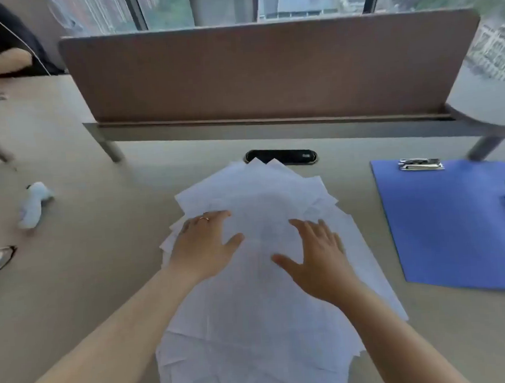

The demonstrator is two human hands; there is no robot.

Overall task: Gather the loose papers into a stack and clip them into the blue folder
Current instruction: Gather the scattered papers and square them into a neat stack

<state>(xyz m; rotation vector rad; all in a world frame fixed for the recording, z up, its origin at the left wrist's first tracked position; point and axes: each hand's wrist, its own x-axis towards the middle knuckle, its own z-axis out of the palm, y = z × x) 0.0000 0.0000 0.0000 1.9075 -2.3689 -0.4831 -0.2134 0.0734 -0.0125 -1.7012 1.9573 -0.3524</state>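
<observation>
Both hands flat, fingers spread, gripping nothing: left hand (203, 246) and right hand (316, 261) press the loose papers (261, 322), fanned mid-desk.
Sheets likely light, limp, slippery; square them from the outer edges. Blue folder (452, 224) lies open, right.

The papers (258, 279) were white with faint grey print (too blurred to read). The folder (452, 224) was plain blue, its clip (421, 165) silver. The desk (73, 259) was pale beige, the divider panel (268, 73) brown, the ring (204, 218) gold.
</observation>
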